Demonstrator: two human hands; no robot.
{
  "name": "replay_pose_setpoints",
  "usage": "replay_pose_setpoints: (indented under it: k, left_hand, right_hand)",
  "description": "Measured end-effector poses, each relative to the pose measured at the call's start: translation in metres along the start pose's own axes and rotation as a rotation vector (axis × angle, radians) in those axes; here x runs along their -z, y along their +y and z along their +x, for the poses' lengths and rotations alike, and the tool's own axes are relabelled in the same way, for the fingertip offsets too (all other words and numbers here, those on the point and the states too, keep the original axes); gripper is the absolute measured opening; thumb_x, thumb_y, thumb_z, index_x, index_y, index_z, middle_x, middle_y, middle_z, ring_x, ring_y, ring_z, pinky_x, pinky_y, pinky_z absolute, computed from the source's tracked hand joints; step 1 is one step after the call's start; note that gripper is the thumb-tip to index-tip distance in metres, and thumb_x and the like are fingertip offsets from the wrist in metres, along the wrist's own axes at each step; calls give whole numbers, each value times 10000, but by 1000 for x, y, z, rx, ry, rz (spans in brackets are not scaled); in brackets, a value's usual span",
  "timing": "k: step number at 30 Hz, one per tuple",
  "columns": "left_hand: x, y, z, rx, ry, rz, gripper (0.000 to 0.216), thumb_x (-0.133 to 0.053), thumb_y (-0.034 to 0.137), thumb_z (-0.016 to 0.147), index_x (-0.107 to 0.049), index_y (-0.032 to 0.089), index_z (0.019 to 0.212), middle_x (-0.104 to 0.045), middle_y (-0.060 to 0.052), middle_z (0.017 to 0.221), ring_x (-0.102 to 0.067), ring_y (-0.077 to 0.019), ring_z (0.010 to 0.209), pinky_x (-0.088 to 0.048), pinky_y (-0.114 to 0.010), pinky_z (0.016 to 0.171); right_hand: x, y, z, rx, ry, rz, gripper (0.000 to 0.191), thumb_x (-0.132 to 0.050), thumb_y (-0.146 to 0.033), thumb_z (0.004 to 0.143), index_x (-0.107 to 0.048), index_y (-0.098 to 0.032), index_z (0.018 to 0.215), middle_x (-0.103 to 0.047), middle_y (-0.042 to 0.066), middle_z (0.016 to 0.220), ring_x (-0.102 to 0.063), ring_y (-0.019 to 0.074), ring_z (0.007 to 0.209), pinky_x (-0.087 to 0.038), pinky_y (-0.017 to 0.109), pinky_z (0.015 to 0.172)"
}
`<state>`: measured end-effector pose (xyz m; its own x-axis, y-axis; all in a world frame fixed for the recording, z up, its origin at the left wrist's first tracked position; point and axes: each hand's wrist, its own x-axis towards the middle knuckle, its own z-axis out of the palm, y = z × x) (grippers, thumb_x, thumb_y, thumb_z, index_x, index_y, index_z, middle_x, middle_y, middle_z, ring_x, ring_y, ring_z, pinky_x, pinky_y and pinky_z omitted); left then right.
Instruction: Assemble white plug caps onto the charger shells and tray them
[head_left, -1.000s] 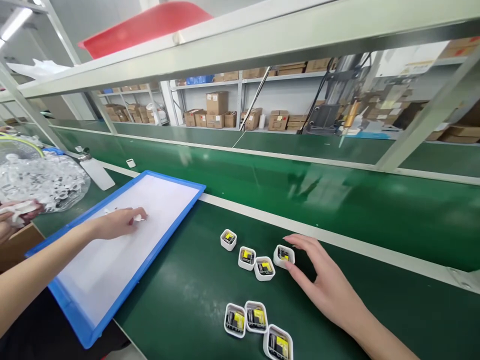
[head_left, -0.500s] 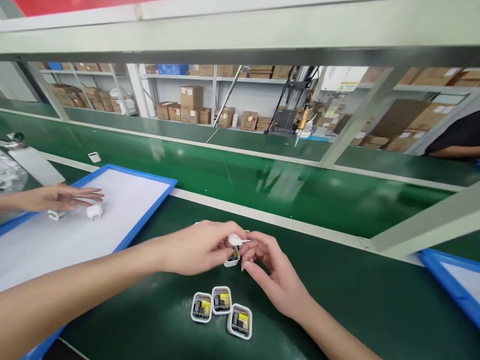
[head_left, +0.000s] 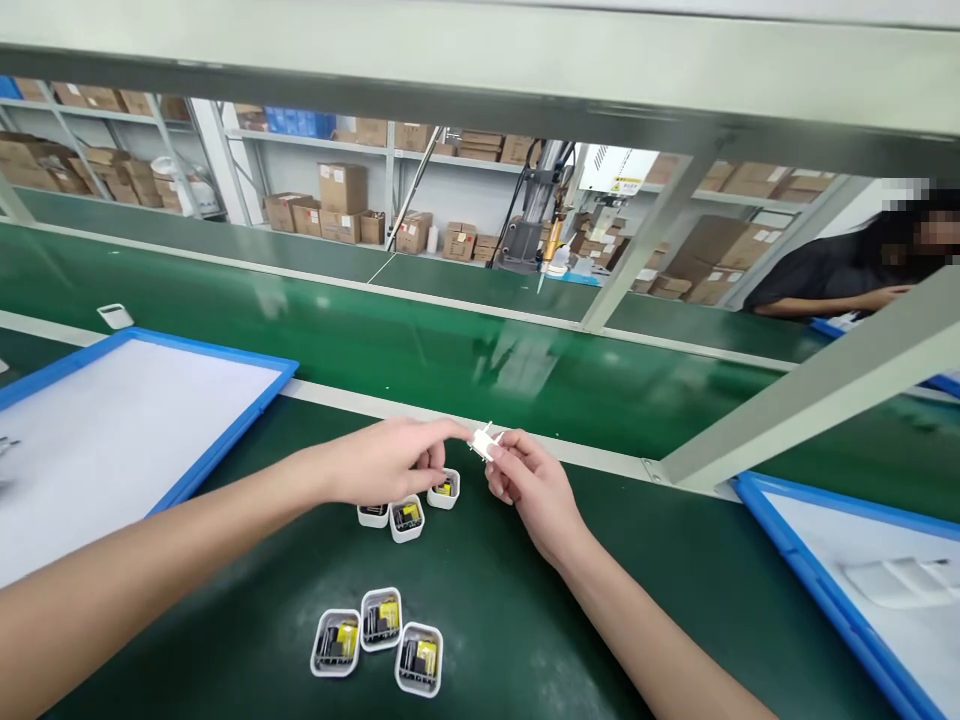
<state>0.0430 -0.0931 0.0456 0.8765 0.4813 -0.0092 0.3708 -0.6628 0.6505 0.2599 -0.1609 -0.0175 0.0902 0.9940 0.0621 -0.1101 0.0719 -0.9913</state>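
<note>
In front of me, my right hand (head_left: 534, 488) pinches a small white plug piece (head_left: 484, 443) with thin prongs between thumb and fingers. My left hand (head_left: 397, 462) has its index finger stretched out, the tip touching the piece's left side; its thumb and other fingers are bent and away from it. Below the hands stand open white charger housings with black and yellow parts inside: one housing (head_left: 444, 489) by the left fingers, another housing (head_left: 407, 519) beside it, and one partly hidden under the left hand. Nearer to me sits a group of three more housings (head_left: 382, 620).
A blue-rimmed white tray (head_left: 217, 362) lies at left, a second blue-rimmed tray (head_left: 817, 590) at right. A slanted metal post (head_left: 810, 390) rises on the right. Behind the bench runs a green belt (head_left: 420, 350). A person (head_left: 832, 270) in dark clothing sits beyond.
My view has swung right. The white plug piece is now in my right hand's pinch, with my left thumb apart from it. Another person's hand over the left tray is out of view.
</note>
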Motion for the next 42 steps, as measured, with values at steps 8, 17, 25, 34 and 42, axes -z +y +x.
replay_pose_setpoints:
  k: [8, 17, 25, 34, 42]
  left_hand:
    - [-2, -24, 28, -70, -134, -44, 401, -678, 283, 870, -647, 234, 1267, -634, -44, 1093, -598, -191, 979, -446, -275, 858]
    - [-19, -9, 34, 32, -54, 22, 335, -706, 482, 825, -608, 223, 1013, -598, 36, 765, -560, -161, 721, -332, -246, 580]
    - [-22, -15, 40, -5, -79, -88, 300, -743, 448, 790, -612, 210, 918, -605, 40, 769, -542, -137, 667, -344, -241, 572]
    - [-30, -14, 40, 48, -18, -15, 331, -752, 453, 755, -521, 218, 785, -609, 46, 743, -563, -156, 694, -303, -256, 543]
    - [-38, -14, 43, 48, 29, 60, 254, -700, 403, 743, -611, 228, 904, -704, -7, 864, -662, -226, 771, -341, -281, 567]
  right_hand:
    - [12, 5, 11, -41, 24, 9, 374, -727, -489, 844, -497, -195, 828, -455, -37, 674, -370, 90, 522, -275, 215, 470]
    - [34, 6, 16, 74, -50, -424, 291, -693, -469, 911, -662, -215, 1048, -535, -1, 768, -486, 155, 664, -404, 252, 566]
    - [29, -1, 10, 265, -271, -885, 145, -607, -283, 975, -728, -268, 1054, -582, 34, 940, -559, 196, 841, -465, 313, 747]
    - [41, 5, 14, 228, -57, -620, 180, -663, -399, 970, -730, -236, 1007, -695, 67, 1058, -650, 247, 986, -542, 383, 874]
    - [21, -10, -7, 280, -113, -337, 210, -703, -435, 950, -798, -283, 1059, -699, 88, 1149, -636, 300, 1116, -555, 463, 956]
